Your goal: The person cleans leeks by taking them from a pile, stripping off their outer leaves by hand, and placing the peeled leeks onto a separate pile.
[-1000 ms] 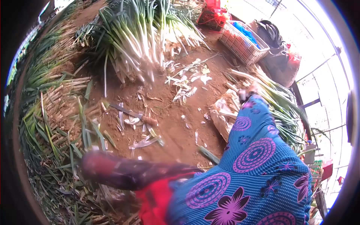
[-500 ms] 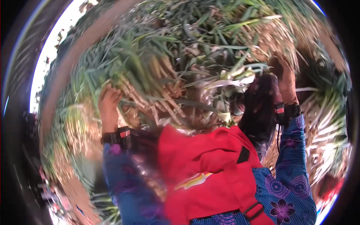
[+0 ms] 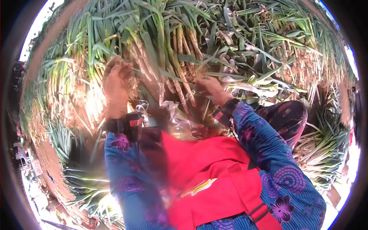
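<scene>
My left hand (image 3: 117,86) is at the left, its fingers curled beside a bunch of leeks (image 3: 143,57) with long green leaves and pale stems. What those fingers hold, if anything, is hidden. My right hand (image 3: 211,89) is bent closed near the middle, slightly blurred, just right of the root ends (image 3: 194,72) of some leeks. Whether it grips a thin leaf or root is too small to tell. Between the hands, several loose leek stems (image 3: 176,78) slant down toward my lap.
Leek bundles (image 3: 69,88) lie at the left, with more bundles (image 3: 303,67) at the upper right and others (image 3: 322,151) at the lower right. Stripped pale leaves (image 3: 253,90) are strewn beyond my bent knee (image 3: 285,119). A red apron (image 3: 214,180) covers my lap.
My right hand has come from the bundle at the far right in to the middle, by the root ends. My left hand sits slightly higher in view, still by the leeks. The camera view has shifted.
</scene>
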`<state>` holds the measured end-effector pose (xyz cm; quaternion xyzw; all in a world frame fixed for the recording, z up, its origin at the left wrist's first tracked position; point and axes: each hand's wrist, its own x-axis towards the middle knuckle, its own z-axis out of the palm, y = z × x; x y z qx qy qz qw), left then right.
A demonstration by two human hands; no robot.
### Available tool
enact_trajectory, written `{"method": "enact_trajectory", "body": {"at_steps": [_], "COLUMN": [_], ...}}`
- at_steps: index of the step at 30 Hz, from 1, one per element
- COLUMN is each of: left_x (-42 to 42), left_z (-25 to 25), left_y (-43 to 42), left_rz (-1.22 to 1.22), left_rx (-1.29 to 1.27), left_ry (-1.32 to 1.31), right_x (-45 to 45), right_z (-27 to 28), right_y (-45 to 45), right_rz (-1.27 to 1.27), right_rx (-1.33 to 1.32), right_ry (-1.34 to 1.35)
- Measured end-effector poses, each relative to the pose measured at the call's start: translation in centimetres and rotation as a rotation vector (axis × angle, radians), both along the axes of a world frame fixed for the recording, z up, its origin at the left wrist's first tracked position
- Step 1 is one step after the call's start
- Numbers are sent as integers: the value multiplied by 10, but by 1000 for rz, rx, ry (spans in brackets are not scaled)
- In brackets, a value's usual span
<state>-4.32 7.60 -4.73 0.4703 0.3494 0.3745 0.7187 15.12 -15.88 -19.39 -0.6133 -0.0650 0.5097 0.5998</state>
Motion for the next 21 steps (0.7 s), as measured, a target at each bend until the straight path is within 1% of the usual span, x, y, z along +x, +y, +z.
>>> {"method": "enact_trajectory", "body": {"at_steps": [1, 4, 6, 7, 10, 13, 14, 17, 18, 20, 21], "left_x": [0, -1, 3, 4, 5, 2, 4, 5, 6, 7, 6], "left_z": [-7, -14, 3, 8, 15, 12, 16, 15, 17, 16, 15], "left_y": [3, 4, -1, -2, -6, -3, -6, -8, -9, -6, -8], "left_rz": [2, 3, -20, -9, 23, 4, 33, 6, 12, 12, 9], "left_rx": [-16, -31, 18, 58, 153, 175, 156, 143, 141, 151, 147], "left_ry": [-18, -7, -21, 15, 101, 137, 152, 127, 121, 149, 169], "right_x": [-3, -7, -1, 2, 14, 28, 36, 39, 35, 45, 43], "right_z": [-16, -65, -101, -108, -121, -140, -163, -215, -214, -259, -255], "right_y": [8, 29, 47, 57, 84, 102, 105, 113, 115, 117, 111], "right_rz": [26, 13, -2, -11, -126, 6, 151, 304, 317, 320, 390], "right_rx": [-41, -178, -183, -180, -171, -314, -324, -535, -526, -429, -255], "right_ry": [-41, -20, -276, -406, -460, -566, -718, -521, -421, -329, -407]}}
